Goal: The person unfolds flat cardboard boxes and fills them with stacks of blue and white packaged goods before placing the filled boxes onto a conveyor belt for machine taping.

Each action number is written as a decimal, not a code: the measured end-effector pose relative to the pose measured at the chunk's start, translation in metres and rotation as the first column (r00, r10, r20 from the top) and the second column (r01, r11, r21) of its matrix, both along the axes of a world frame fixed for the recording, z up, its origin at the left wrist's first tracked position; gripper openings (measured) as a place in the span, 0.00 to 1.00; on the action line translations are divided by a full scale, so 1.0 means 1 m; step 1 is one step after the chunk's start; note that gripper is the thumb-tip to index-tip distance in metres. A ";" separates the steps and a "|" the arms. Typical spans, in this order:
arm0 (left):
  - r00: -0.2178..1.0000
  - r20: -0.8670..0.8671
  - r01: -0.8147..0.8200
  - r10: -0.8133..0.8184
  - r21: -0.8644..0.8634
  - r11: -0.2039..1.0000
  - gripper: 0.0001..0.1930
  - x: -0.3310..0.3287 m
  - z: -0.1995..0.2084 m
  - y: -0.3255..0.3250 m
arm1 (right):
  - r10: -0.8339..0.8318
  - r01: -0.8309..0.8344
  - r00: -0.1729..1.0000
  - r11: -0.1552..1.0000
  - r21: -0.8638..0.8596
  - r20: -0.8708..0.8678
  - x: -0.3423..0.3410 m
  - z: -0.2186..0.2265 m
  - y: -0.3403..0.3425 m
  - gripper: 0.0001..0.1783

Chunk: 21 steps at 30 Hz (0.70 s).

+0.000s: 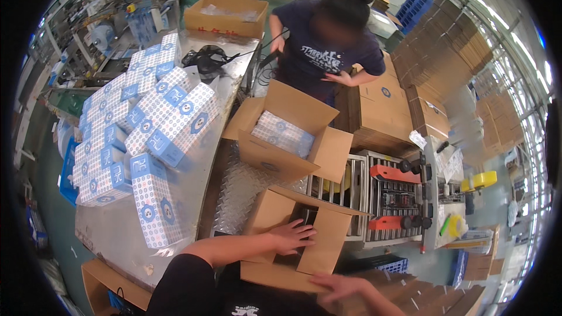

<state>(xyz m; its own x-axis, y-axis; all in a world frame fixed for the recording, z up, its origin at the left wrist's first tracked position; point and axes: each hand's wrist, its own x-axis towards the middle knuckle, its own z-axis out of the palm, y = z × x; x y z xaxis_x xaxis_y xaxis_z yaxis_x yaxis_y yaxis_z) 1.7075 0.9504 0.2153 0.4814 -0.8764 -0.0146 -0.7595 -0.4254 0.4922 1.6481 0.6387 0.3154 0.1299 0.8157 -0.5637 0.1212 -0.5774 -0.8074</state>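
An open brown cardboard box stands right in front of me, its flaps spread and a dark gap showing between them. My left hand lies over the left flap and the gap, fingers spread and gripping nothing. Along the near flap, toward its right end, rests my right hand, fingers stretched out and slightly blurred. Just beyond is a second open cardboard box, holding patterned blue-and-white packs.
Many similar packs are piled on the metal table at left. A co-worker stands across from me. A roller conveyor with a red-armed machine is at right. Flattened cartons are stacked behind, with more at lower right.
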 end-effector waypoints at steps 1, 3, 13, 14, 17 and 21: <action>0.997 0.068 0.029 -0.028 -0.005 1.000 0.37 0.004 -0.001 -0.007 | 0.010 -0.011 0.988 1.000 0.008 0.154 -0.008 0.003 -0.003 0.48; 0.972 0.224 0.080 -0.067 -0.051 0.995 0.35 0.015 0.020 -0.013 | 0.038 -0.053 0.893 0.998 0.022 0.448 -0.019 0.015 0.001 0.45; 0.849 0.093 -0.499 0.521 -0.188 0.846 0.36 0.024 0.120 -0.006 | -0.764 0.946 0.284 0.320 -0.041 0.579 0.014 -0.048 0.021 0.71; 0.863 0.020 -0.495 0.506 -0.175 0.851 0.38 0.002 0.113 0.004 | -0.859 0.949 0.299 0.312 -0.036 0.415 0.017 -0.052 0.031 0.66; 0.624 -0.018 -0.782 0.782 0.011 0.624 0.41 -0.029 0.052 0.053 | -0.816 0.862 0.480 0.506 -0.002 0.323 0.013 -0.037 0.070 0.52; 0.165 -0.068 -0.984 0.984 0.059 0.169 0.37 -0.024 0.009 0.163 | -0.892 0.927 0.375 0.363 0.096 -0.252 0.001 -0.106 0.088 0.32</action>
